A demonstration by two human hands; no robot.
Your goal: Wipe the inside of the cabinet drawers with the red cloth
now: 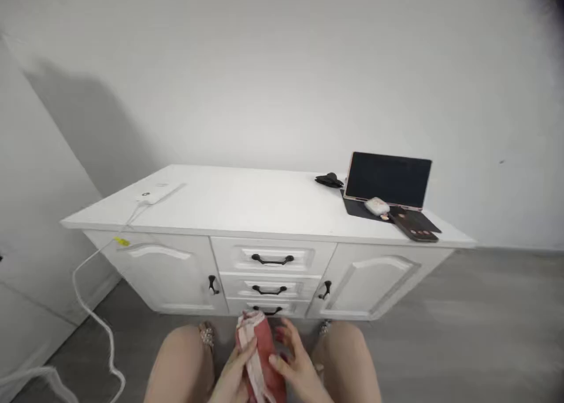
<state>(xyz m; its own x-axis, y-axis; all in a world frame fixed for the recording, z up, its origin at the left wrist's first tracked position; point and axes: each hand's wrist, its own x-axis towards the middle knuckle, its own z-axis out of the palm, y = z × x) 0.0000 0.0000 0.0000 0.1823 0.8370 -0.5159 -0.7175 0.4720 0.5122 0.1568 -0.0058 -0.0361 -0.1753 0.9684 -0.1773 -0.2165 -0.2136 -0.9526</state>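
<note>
A folded red-and-white cloth (265, 350), rolled into a long bundle, is between my two hands above my lap at the bottom of the view. My left hand (238, 370) is closed round its left side, with the thumb lying on the pale stripe. Along the right edge is my right hand (299, 368), its fingers apart and slightly curved. Its thumb tip appears to touch the red part, though the fingers do not wrap it. The lower end of the cloth is cut off by the frame.
A white cabinet (247, 206) with drawers and doors stands ahead. On its top are a tablet (388, 180), a phone (414, 225), a small white case (377, 207), a black object (329, 180) and a white power strip (156, 192). Its cable (94, 315) hangs down at left.
</note>
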